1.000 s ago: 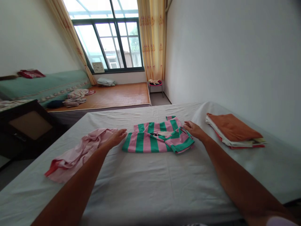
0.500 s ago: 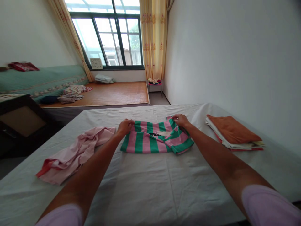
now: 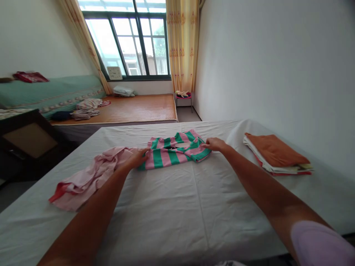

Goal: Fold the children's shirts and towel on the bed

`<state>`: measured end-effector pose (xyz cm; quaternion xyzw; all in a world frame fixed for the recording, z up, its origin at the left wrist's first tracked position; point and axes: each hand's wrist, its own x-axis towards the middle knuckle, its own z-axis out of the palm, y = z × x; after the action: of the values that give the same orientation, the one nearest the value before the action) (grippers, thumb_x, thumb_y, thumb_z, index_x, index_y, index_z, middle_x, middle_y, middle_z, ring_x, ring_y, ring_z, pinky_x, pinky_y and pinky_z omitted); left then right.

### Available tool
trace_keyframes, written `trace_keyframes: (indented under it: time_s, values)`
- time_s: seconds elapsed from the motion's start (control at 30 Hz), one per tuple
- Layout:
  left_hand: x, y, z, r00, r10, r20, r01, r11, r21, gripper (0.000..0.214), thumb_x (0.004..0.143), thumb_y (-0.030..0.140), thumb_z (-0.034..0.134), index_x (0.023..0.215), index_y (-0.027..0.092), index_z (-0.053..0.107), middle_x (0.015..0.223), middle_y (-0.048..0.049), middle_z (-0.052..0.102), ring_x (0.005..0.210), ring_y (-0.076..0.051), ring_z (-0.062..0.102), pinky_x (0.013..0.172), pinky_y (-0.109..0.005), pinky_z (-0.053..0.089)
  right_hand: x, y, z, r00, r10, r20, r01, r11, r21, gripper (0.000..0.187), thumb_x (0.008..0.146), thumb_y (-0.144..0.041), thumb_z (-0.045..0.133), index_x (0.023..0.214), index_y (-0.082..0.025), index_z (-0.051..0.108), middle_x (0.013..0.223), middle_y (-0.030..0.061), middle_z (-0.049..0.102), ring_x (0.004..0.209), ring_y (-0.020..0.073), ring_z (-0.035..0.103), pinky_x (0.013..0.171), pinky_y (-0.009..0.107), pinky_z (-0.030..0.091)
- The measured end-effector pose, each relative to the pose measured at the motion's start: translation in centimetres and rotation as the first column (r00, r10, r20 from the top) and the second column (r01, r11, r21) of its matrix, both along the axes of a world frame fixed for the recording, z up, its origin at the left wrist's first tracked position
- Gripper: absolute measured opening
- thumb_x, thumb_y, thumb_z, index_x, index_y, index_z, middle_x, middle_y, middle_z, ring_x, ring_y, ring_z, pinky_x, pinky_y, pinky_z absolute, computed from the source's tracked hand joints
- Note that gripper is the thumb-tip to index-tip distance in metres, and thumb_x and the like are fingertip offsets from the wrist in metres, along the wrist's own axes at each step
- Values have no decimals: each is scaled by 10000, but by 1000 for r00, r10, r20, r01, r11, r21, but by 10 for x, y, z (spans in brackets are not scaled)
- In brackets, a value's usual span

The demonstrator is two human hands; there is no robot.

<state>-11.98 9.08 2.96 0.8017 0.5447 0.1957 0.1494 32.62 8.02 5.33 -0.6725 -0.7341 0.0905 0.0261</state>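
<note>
A pink-and-green striped garment [image 3: 173, 152] lies partly folded on the white-sheeted bed [image 3: 177, 207]. My left hand [image 3: 138, 159] rests at its near left corner, fingers closed on the cloth's edge. My right hand [image 3: 214, 144] pinches the garment's right edge. Both arms reach forward over the sheet.
A crumpled pale pink garment [image 3: 88, 176] lies left of the striped one. A stack of folded clothes with an orange piece on top [image 3: 274, 153] sits at the right by the wall. Beyond are a second bed with a mat [image 3: 133, 108], a dark cabinet [image 3: 24, 138] and a small stool [image 3: 184, 97].
Both hands went from the garment's far corners to its near side edges, and the striped garment now lies farther away and looks smaller, folded over.
</note>
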Motion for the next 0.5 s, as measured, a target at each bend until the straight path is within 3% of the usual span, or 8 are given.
trace_keyframes:
  time_s: [0.1,0.2,0.3,0.37,0.43,0.5]
  values:
    - [2,-8,-3,991,72,-114,-63,994,85,370,745,306,563,1081,227,694,1092,-81,697,1061,-269,592,965,-348,409,-1,-17,-8,1000,19,-8,-19,997,78,286,796,-395,617,1016,-221,673,1008,77,707,917,213,635,733,258,435]
    - [2,-8,7,975,121,-188,-107,991,82,318,747,279,540,1002,208,716,932,-86,702,926,-254,623,890,-342,445,4,-31,1,999,-3,-44,9,990,137,317,796,-327,606,1095,-232,643,964,62,712,885,208,636,741,267,437]
    - [-2,-17,28,993,20,-114,-11,996,87,265,735,303,550,910,199,720,942,-90,679,931,-246,617,901,-344,447,17,-59,21,990,17,-142,-2,994,105,227,785,-332,608,966,-213,674,814,48,701,738,182,628,666,257,441]
    - [-8,-34,43,990,-143,17,142,989,50,251,728,355,590,888,206,712,1044,-87,666,1019,-244,594,953,-340,430,28,-87,34,940,88,-330,-106,994,-37,230,792,-381,601,888,-182,665,702,31,662,611,149,597,578,238,437]
    - [-13,-56,56,937,-326,128,339,935,-106,252,725,396,635,881,214,714,1101,-76,665,1063,-239,586,975,-325,426,36,-118,42,828,124,-547,-302,920,-249,319,801,-461,593,896,-161,643,658,14,628,548,128,574,520,223,435]
    - [-17,-80,63,878,-444,177,478,822,-311,252,744,386,651,916,216,723,1091,-74,681,1035,-237,609,955,-314,447,42,-143,44,747,93,-658,-473,770,-428,377,795,-508,606,912,-151,626,675,12,625,559,125,584,529,222,454]
